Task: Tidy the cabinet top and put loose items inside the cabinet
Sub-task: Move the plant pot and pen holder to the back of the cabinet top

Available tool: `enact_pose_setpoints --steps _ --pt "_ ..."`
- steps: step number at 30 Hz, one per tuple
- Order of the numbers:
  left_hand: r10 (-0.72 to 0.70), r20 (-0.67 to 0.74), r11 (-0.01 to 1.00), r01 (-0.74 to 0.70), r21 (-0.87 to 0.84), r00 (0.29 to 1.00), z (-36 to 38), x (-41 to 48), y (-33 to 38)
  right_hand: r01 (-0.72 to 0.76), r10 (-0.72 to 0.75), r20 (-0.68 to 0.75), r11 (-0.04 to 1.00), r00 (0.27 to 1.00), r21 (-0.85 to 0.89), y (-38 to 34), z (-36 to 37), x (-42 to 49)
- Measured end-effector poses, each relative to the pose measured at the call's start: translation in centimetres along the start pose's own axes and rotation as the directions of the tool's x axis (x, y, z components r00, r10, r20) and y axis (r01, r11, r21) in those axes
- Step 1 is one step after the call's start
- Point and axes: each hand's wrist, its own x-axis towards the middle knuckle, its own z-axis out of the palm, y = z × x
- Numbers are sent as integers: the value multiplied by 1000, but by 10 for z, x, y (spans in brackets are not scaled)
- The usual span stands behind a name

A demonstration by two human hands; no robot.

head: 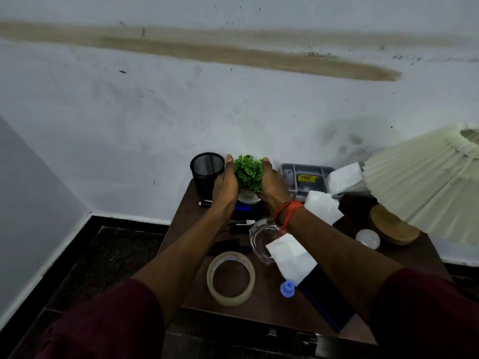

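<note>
Head view puts the small green plant point(248, 172) at the back of the cabinet top point(267, 309), close to the wall point(181, 112), upright in its white pot point(248, 197). Your hands flank it. Your left hand point(225, 183) lies against the foliage on one side and your right hand point(272, 186) against the other, palms facing each other and fingers held straight toward the wall. Neither hand curls round anything. You cannot tell from this angle whether the pot rests on the surface or is lifted. An orange thread band point(286, 215) circles your right wrist.

Just left of your left hand stands a black mesh pen cup point(207, 171). Just right of your right hand lies a grey organiser tray point(307, 177) with a yellow label. Pens point(228, 246) lie scattered beneath your left forearm.

Nearer to you sit a glass ashtray point(260, 240), a tape roll point(230, 278) lying flat, and a blue bottle cap point(287, 288). Crumpled white papers point(322, 206) are spread about — one by the tray, one beside your right wrist, one over the ashtray's near edge. A dark flat slab point(326, 304) lies under your right forearm.

At the right edge a pleated lamp shade point(425, 182) leans over a wooden base point(394, 228), with a white bulb point(367, 238) just beside the base.
</note>
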Motion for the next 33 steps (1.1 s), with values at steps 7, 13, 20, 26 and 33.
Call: enact_pose_setpoints --steps 7,13,20,26,33 --pt "-18 54 999 16 46 998 -3 1 2 -15 15 7 997 1000 -71 -2 1 0" --pt "-5 71 1000 3 22 997 -9 -16 10 46 -46 0 988 999 -148 -10 -10 -18" --pt "36 105 999 -35 -10 994 -32 -43 20 76 -79 -19 987 997 -141 -23 -15 -60" --pt "40 43 998 -42 42 998 -60 -72 28 46 -47 -11 996 999 -76 -23 -13 -100" --pt "55 43 996 -58 69 998 -81 -93 37 7 -5 26 998 1000 -68 -11 1 -116"
